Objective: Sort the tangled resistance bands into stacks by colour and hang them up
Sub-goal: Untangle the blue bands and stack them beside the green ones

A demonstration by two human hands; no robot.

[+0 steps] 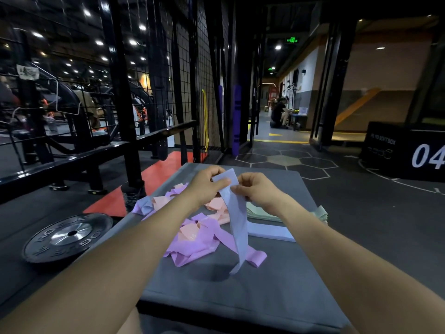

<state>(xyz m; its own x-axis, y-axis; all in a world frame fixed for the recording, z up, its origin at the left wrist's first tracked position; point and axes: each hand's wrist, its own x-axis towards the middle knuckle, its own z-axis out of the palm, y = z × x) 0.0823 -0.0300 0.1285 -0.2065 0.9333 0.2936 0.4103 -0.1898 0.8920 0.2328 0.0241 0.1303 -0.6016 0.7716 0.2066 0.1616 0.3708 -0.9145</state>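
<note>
Both your hands, left hand and right hand, pinch a blue band mid-frame above the desk. Blue stack and green stack started; pink-purple tangle remains, nothing hung.

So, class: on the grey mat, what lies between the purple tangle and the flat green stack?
In the head view, the blue band held by both hands hangs between them, with pink bands just behind.

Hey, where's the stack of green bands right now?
In the head view, the green stack lies on the grey pad's right side, just beyond the right hand, next to the flat blue stack.
</note>
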